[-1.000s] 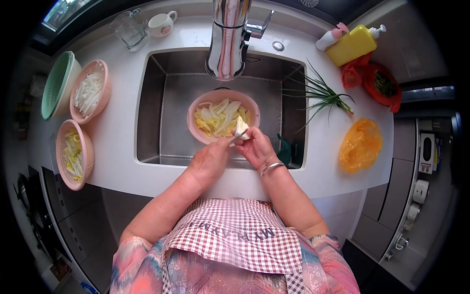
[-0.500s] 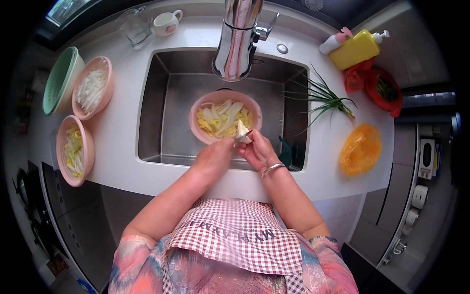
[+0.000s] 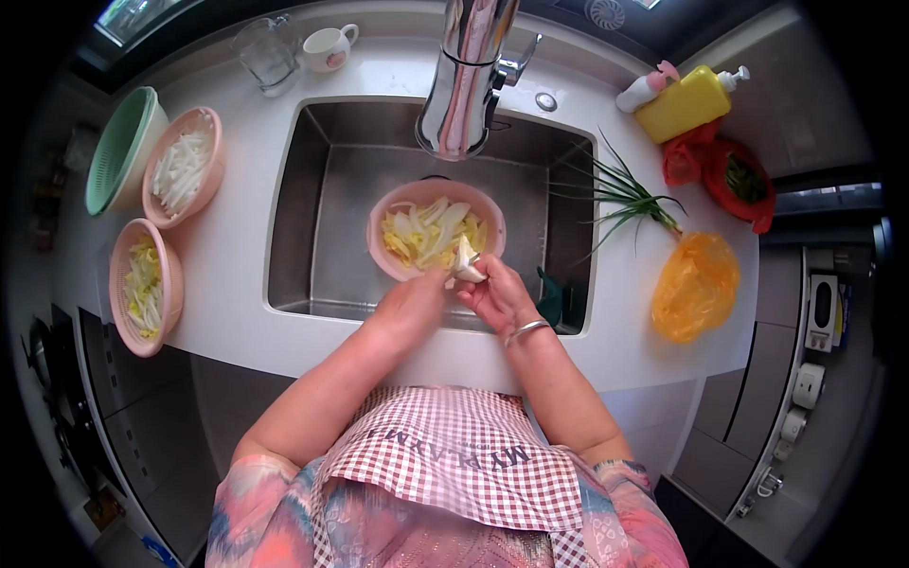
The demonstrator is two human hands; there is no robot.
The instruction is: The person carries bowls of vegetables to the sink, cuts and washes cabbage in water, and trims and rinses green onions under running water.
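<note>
Both my hands meet over the near rim of a pink plastic basin point(image 3: 375, 256) in the sink. Sliced napa cabbage point(image 3: 431, 232), white and yellow, lies inside it. My right hand point(image 3: 499, 292), with a silver bangle at the wrist, has its fingers closed around a pale chunk of cabbage point(image 3: 467, 261). A small dark edge, perhaps a blade, shows beside the chunk at the right fingertips. My left hand point(image 3: 415, 301) is closed against the chunk's near left side. Its fingertips are blurred and partly hidden, so what they grip cannot be made out.
A chrome faucet point(image 3: 459, 104) hangs above the steel sink point(image 3: 346, 189). Pink baskets of white strips point(image 3: 180, 172) and shredded cabbage point(image 3: 142, 289) stand left, near a green basket point(image 3: 114, 156). Green onions point(image 3: 636, 201), an orange bag point(image 3: 696, 289) and a yellow bottle point(image 3: 684, 104) are right.
My hands stay together over the basin's near edge while the pale chunk turns slightly. The dark blade-like edge across it shows less now. The whole view has shifted a little.
</note>
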